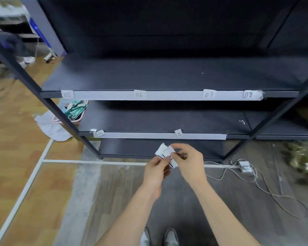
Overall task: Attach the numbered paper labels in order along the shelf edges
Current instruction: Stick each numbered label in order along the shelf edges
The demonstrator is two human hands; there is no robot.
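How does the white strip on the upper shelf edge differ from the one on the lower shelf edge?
The upper strip carries four labels, 05 to 08; the lower strip carries only two, 10 and 09. On the upper strip the numbers stand upright; on the lower strip they are turned. The lower strip is bare on its right; the upper strip is not. Both are white and run along edges of the dark shelf unit.
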